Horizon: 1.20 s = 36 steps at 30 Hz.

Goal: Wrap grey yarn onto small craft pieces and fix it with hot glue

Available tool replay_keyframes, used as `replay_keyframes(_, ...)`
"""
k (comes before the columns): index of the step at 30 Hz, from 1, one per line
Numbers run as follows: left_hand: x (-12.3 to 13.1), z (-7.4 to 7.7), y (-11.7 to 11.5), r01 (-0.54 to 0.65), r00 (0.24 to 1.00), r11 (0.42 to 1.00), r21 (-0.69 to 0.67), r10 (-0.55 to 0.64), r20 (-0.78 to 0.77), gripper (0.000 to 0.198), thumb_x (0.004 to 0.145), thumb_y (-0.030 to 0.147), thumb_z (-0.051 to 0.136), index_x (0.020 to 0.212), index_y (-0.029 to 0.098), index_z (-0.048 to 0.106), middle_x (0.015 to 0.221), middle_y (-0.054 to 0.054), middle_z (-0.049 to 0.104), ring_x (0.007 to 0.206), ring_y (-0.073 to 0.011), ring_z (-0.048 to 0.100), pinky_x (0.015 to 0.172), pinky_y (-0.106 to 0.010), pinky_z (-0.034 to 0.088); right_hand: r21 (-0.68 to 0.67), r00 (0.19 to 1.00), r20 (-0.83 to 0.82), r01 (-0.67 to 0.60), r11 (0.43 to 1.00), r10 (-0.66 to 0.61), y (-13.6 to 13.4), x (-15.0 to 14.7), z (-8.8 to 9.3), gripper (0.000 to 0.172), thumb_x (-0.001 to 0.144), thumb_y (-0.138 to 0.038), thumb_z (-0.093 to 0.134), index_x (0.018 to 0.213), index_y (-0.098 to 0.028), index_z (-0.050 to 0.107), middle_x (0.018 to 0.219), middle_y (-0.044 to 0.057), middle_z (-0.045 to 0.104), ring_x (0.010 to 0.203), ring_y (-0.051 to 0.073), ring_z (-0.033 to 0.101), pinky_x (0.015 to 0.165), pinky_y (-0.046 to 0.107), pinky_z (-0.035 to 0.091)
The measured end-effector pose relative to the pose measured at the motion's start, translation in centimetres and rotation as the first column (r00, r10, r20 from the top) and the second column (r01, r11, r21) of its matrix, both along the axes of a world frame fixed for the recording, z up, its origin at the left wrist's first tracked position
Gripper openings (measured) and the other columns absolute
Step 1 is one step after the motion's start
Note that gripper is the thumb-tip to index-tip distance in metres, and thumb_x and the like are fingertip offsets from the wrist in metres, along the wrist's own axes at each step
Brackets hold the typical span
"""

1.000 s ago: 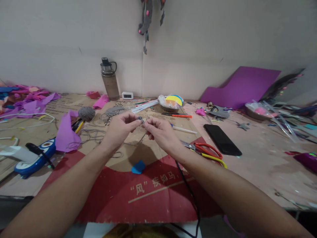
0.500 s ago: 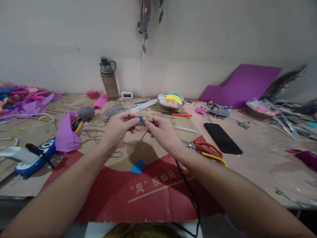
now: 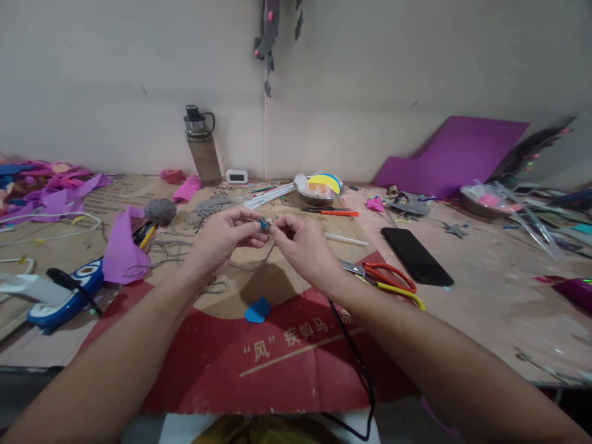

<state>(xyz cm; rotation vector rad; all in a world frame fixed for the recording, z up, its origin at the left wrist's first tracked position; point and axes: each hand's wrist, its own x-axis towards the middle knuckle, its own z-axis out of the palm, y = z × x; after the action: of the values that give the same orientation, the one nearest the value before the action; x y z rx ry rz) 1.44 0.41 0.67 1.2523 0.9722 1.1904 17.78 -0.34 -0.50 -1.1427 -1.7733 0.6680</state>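
Over the cardboard, my left hand (image 3: 231,233) pinches a small blue piece (image 3: 264,224) between thumb and fingertips. Close beside it, my right hand (image 3: 300,239) is closed with thumb and forefinger together at the grey yarn (image 3: 266,258), which hangs down from the fingertips and runs left over the cardboard. Fingers partly cover the spot where the yarn meets the blue piece. Below the hands lies a flat blue scrap (image 3: 258,310). The grey yarn ball (image 3: 160,211) rests to the left, beside a purple strip (image 3: 124,246).
Scissors (image 3: 388,277) and a black phone (image 3: 416,256) lie to the right of my right forearm. A water bottle (image 3: 203,148) stands by the wall. A bowl (image 3: 319,190) sits at the back. A black cable (image 3: 354,351) crosses the red cardboard (image 3: 208,370).
Both hands stay in nearly the same place, with slight finger movement. A little more of the blue piece shows between the fingertips, and the right hand's fingers have curled slightly.
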Motion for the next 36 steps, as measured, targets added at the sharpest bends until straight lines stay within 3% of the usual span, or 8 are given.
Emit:
replay_keyframes(5,-0.1,-0.1,0.2,-0.005,0.998,1.0,0.009,0.005,-0.06,0.019,0.072,0.029,0.075,0.078,0.013,0.066,0.07,-0.004,0.069,0.064,-0.0141,0.068,0.062,-0.025,0.056,0.025,1.0,0.024,0.009,1.0,-0.01,0.0,0.0,0.0,0.015,0.085,-0.023,0.052,0.076,-0.016,0.063,0.067,-0.001,0.061,0.061,0.01,0.051,0.06,0.024,0.036)
replay_keyframes(9,-0.3,-0.4,0.4,-0.049,0.991,0.996,0.081,0.059,-0.122,0.015,0.073,0.028,0.074,0.075,0.014,0.068,0.059,0.0,0.062,0.051,-0.0084,0.057,0.046,-0.018,0.045,0.056,0.998,0.051,0.031,0.998,-0.034,-0.1,0.0,0.1,0.017,0.085,-0.024,0.052,0.075,-0.017,0.063,0.066,-0.001,0.06,0.06,0.01,0.05,0.059,0.024,0.035)
replay_keyframes(17,0.2,-0.2,0.1,-0.05,0.999,0.999,0.005,0.05,0.005,0.015,0.069,0.023,0.076,0.079,0.014,0.069,0.067,0.0,0.066,0.057,-0.009,0.063,0.057,-0.02,0.053,0.085,0.988,0.141,0.044,0.995,-0.056,-0.6,-0.1,0.6,0.014,0.084,-0.019,0.053,0.077,-0.016,0.064,0.069,0.0,0.064,0.062,0.01,0.052,0.061,0.024,0.035)
replay_keyframes(24,0.1,-0.2,0.3,-0.033,0.999,0.999,0.012,0.034,-0.033,0.017,0.07,0.024,0.076,0.082,0.013,0.07,0.069,-0.003,0.069,0.058,-0.0107,0.065,0.058,-0.021,0.055,0.103,0.981,0.18,0.052,0.993,-0.07,-0.6,-0.1,0.6,0.015,0.085,-0.02,0.053,0.076,-0.016,0.064,0.069,0.001,0.065,0.062,0.011,0.053,0.062,0.025,0.035)
replay_keyframes(32,0.0,-0.6,0.7,-0.114,0.993,0.993,-0.015,0.113,-0.034,0.013,0.07,0.022,0.072,0.074,0.013,0.064,0.059,-0.001,0.064,0.05,-0.0095,0.06,0.049,-0.019,0.048,0.053,0.979,0.204,-0.007,0.999,-0.004,-0.7,0.0,0.3,0.015,0.088,-0.025,0.053,0.084,-0.016,0.065,0.074,0.002,0.066,0.065,0.012,0.055,0.062,0.024,0.037)
replay_keyframes(36,-0.6,-0.7,1.3,-0.152,0.988,0.988,0.004,0.152,0.014,0.012,0.071,0.022,0.071,0.074,0.013,0.064,0.059,0.0,0.061,0.049,-0.0079,0.058,0.044,-0.017,0.041,0.058,0.954,0.3,-0.015,0.998,-0.003,-1.6,2.2,0.3,0.018,0.09,-0.028,0.051,0.083,-0.017,0.064,0.074,0.002,0.065,0.066,0.013,0.055,0.063,0.026,0.038)
